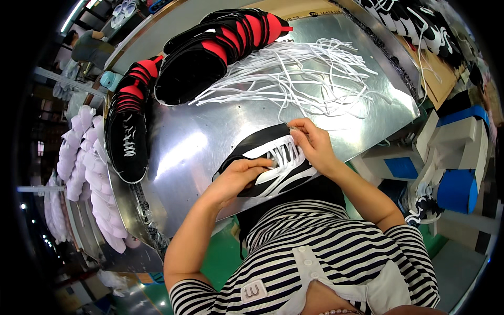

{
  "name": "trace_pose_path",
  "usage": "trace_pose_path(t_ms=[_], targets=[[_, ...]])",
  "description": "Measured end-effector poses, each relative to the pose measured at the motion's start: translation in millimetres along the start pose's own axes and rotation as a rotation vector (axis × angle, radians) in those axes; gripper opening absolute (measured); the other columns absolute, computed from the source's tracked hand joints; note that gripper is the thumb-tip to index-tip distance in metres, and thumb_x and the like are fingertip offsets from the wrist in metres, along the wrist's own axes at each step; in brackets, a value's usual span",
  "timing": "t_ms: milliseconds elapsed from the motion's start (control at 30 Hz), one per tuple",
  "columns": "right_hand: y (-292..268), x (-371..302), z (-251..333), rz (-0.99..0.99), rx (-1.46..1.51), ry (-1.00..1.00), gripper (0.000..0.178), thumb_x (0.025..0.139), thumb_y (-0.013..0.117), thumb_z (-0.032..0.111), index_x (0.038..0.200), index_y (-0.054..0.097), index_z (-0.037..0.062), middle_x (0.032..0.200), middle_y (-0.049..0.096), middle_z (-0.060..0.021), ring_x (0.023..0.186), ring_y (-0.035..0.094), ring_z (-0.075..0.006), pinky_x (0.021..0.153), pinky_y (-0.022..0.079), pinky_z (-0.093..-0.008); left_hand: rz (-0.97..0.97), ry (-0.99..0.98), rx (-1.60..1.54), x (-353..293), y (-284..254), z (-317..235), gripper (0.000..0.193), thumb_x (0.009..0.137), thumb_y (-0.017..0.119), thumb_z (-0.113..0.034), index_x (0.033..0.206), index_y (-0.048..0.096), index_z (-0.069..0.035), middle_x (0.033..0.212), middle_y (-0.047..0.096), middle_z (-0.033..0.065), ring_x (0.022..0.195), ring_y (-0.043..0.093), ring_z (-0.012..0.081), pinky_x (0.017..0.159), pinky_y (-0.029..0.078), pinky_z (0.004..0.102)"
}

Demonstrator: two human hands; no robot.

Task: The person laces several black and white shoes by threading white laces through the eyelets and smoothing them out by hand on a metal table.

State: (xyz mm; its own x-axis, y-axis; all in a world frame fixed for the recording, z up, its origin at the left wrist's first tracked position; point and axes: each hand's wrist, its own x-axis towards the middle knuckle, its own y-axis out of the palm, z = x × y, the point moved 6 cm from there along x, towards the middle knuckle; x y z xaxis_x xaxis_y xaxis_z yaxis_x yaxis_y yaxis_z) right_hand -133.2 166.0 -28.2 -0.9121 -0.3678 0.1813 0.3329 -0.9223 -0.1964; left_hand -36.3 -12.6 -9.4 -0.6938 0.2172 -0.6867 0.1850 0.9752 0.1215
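A black and white shoe upper [255,140] lies at the near edge of the metal tabletop, in front of my body. White shoelace [284,160] crosses its opening in several rows. My left hand [234,177] is closed on the upper, thumb and fingers pinched at the edge of the lacing. My right hand [314,143] is at the far right end of the upper, thumb and forefinger pressed together. A tiny pale bit shows at those fingertips, too small to name; the other fingers curl over the upper.
Loose white laces [294,79] spread over the metal table [181,142]. Behind them stands a row of black and red shoe uppers [210,55], with another row [127,126] along the left. White padded pieces [92,173] hang left; a blue and grey machine [457,189] stands right.
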Motion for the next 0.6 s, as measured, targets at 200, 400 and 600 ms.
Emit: trace_pose_path(t_ms=[200,400,600], targets=[[1,0,0,0.003,-0.003,0.014,0.018,0.095,0.06,0.014,0.11,0.061,0.0026,0.08,0.068,-0.0116,0.065,0.064,-0.0179,0.063,0.049,-0.0287,-0.045,0.255,0.46,17,7,-10,0.025,0.088,0.059,0.001,0.11,0.07,-0.002,0.085,0.069,0.002,0.078,0.059,0.0079,0.074,0.049,0.0237],[-1,2,-4,-0.016,0.067,0.015,0.018,0.096,0.058,0.012,0.111,0.06,0.0017,0.079,0.066,-0.008,0.064,0.059,-0.0121,0.061,0.047,-0.0259,-0.207,0.459,1.181,-10,7,-20,0.026,0.088,0.051,-0.002,0.108,0.067,-0.006,0.083,0.068,0.0199,0.078,0.065,0.0374,0.068,0.05,0.0466],[-43,3,-11,-0.16,0.451,0.069,0.019,0.102,0.048,0.011,0.116,0.055,0.0012,0.078,0.054,0.0,0.06,0.039,-0.0033,0.055,0.031,-0.0171,-0.866,1.036,0.971,-96,24,-10,0.028,0.082,0.061,0.009,0.109,0.064,0.0,0.101,0.063,0.0189,0.091,0.061,0.0339,0.079,0.048,0.0429]])
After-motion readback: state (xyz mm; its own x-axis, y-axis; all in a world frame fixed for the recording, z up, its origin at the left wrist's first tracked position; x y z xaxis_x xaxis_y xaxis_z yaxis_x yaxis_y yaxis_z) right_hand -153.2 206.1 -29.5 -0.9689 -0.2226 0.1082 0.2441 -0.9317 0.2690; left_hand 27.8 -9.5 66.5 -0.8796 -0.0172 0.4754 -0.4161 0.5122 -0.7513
